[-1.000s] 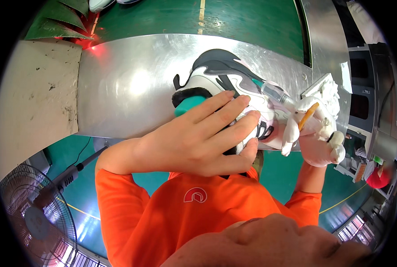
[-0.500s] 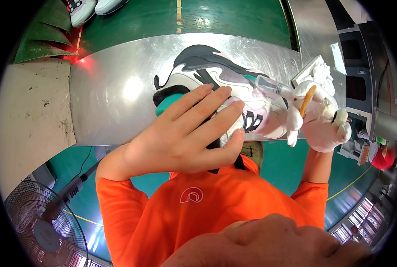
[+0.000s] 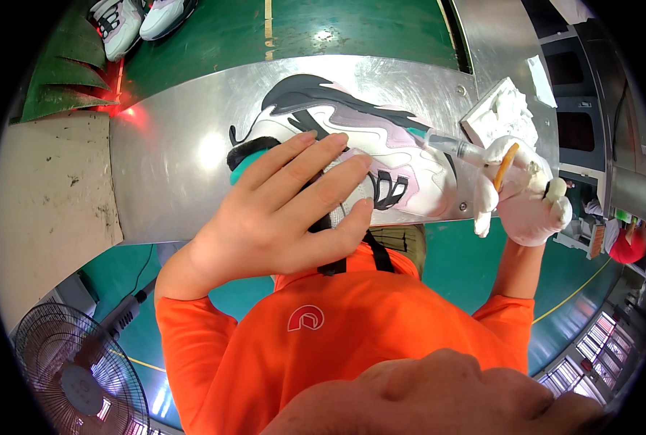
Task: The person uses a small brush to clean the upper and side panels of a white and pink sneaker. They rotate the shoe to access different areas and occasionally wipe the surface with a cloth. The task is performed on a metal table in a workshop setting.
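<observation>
The sneaker [image 3: 352, 145] is pressed under the flat, spread left hand [image 3: 279, 210]; a syringe [image 3: 449, 147] is gripped by the gloved right hand [image 3: 526, 196].

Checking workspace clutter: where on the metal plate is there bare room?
The shiny metal plate is bare between its left edge and the white-pink-black sneaker's heel. Crowded right: the white-gloved right hand with clear syringe, white lumpy block. The bare left hand covers the shoe.

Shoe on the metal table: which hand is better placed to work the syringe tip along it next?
Right. The gloved right hand already grips the syringe, whose tip meets the shoe. The bare left hand lies flat on the shoe, steadying it.
</observation>
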A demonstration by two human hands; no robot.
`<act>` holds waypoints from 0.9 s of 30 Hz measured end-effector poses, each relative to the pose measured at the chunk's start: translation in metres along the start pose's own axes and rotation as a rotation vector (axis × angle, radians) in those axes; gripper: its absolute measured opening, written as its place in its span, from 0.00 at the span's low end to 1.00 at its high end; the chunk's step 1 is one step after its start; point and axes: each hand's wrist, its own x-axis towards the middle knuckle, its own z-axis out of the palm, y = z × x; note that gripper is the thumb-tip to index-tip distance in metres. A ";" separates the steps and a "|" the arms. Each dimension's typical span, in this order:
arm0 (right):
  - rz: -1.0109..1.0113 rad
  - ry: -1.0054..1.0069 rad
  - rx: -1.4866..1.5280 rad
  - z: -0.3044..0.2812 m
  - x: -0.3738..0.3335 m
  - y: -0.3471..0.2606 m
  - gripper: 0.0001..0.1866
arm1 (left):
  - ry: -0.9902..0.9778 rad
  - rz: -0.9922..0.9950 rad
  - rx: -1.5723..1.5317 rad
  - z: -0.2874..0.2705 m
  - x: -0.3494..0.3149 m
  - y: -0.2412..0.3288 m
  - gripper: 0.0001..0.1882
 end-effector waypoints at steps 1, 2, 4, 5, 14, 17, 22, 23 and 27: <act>0.010 0.009 0.010 -0.003 -0.003 -0.001 0.06 | -0.009 -0.001 -0.003 -0.001 0.001 0.000 0.13; 0.020 0.018 0.020 -0.005 -0.005 -0.003 0.07 | -0.011 -0.001 -0.003 -0.001 0.001 0.000 0.13; 0.082 0.023 0.000 -0.004 -0.003 -0.009 0.07 | -0.018 0.006 -0.005 -0.001 0.003 0.000 0.13; 0.107 0.027 -0.013 -0.003 -0.003 -0.013 0.08 | -0.029 -0.006 -0.011 -0.002 0.005 0.000 0.12; 0.101 0.327 -0.196 0.015 -0.013 0.001 0.49 | -0.104 -0.054 0.027 -0.010 0.016 0.008 0.12; 0.130 0.195 -0.106 0.014 -0.012 0.001 0.48 | -0.108 -0.055 0.072 -0.009 0.018 0.012 0.11; -0.051 0.310 -0.008 0.000 -0.029 0.020 0.47 | -0.056 -0.053 0.206 0.004 0.012 0.027 0.10; -0.062 0.306 0.016 -0.001 -0.031 0.021 0.47 | -0.057 -0.067 0.218 0.005 0.012 0.031 0.10; 0.033 0.141 0.084 -0.007 -0.035 0.018 0.49 | -0.065 -0.107 0.275 0.011 0.009 0.049 0.10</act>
